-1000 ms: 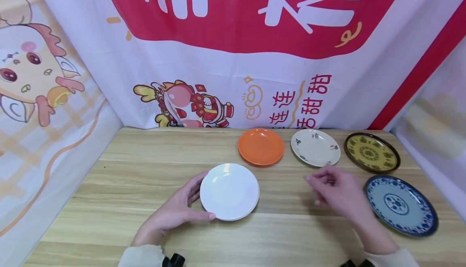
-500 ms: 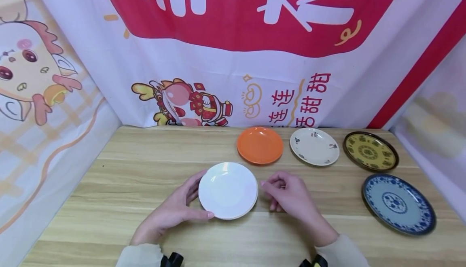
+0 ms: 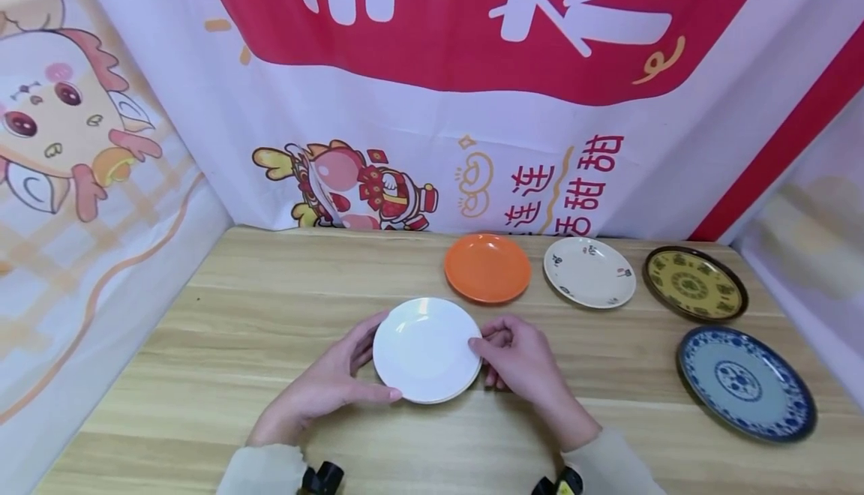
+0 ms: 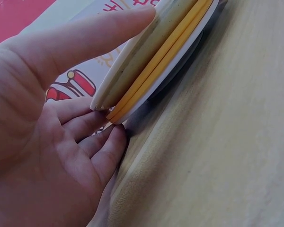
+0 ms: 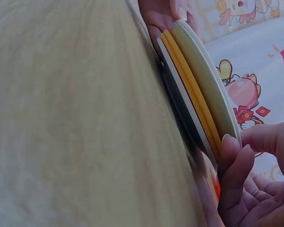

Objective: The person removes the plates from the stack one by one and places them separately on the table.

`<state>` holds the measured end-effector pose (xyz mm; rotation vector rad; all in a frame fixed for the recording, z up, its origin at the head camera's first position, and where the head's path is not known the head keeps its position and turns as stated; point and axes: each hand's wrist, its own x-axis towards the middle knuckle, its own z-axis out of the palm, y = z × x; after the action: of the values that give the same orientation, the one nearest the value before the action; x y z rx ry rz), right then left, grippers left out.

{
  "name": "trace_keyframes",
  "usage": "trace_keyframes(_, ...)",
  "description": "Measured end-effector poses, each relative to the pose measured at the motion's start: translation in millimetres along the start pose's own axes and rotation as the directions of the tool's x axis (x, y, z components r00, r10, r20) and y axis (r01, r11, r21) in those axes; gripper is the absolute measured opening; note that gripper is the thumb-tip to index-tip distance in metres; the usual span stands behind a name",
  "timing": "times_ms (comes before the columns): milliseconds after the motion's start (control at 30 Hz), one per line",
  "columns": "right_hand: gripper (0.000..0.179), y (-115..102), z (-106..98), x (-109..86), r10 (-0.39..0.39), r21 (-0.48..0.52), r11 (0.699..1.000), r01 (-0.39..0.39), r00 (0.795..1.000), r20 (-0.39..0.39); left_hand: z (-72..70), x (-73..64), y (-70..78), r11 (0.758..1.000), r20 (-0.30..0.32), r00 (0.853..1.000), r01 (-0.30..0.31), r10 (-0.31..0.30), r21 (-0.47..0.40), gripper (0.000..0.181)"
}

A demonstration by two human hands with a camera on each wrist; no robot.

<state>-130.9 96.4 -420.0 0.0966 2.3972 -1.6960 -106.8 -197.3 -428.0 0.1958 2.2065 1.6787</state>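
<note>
A white plate (image 3: 427, 349) tops a stack in the middle of the table. Below it the wrist views show yellow plate edges (image 4: 161, 61), then a white edge (image 5: 182, 87) and something dark underneath. My left hand (image 3: 331, 386) holds the stack's left side, thumb at the near rim and fingers round the far side. At the right rim my right hand (image 3: 516, 356) pinches the top plate, its thumb on the upper face. In the right wrist view, fingertips (image 5: 229, 149) touch the plate edges.
Behind stand an orange plate (image 3: 487, 268), a white plate with small motifs (image 3: 589, 272) and a yellow-green plate with a dark rim (image 3: 695, 283). A blue patterned plate (image 3: 745, 384) lies at the right. Printed cloth (image 3: 378, 120) walls the wooden table (image 3: 256, 307).
My right hand has moved left from beside the blue plate to the stack and taken hold of the top plate's right rim. The left hand stays in place.
</note>
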Motion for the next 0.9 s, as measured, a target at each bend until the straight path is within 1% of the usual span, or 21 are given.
trace_keyframes(167, 0.024, 1.0, 3.0, -1.4, -0.017, 0.004, 1.000, 0.017, 1.000, -0.002, -0.6, -0.8, -0.3, 1.000, -0.003, 1.000, 0.016, -0.016, -0.012, 0.114)
trace_keyframes(367, 0.023, 0.9, 3.9, -1.4, -0.003, -0.001, 1.000, 0.003, 1.000, -0.013, -0.5, -0.9, 1.0, 0.999, -0.002, 0.999, 0.032, -0.032, -0.013, 0.115)
trace_keyframes(533, 0.023, 0.9, 2.7, -1.2, 0.008, -0.003, 1.000, -0.008, 1.000, -0.011, -0.3, 0.1, 1.7, 0.999, 0.002, 0.999, 0.033, -0.033, -0.015, 0.116)
trace_keyframes(767, 0.022, 0.4, 1.1, -1.1, 0.025, -0.009, 1.000, -0.025, 1.000, -0.007, 0.9, 1.6, 1.8, 1.000, 0.002, 1.000, 0.015, -0.015, 0.004, 0.115)
trace_keyframes(900, 0.022, 0.3, 1.4, 0.1, 0.035, -0.021, 0.999, -0.035, 0.999, 0.001, 0.6, 1.6, 0.8, 1.000, -0.003, 1.000, 0.021, -0.021, 0.009, 0.114)
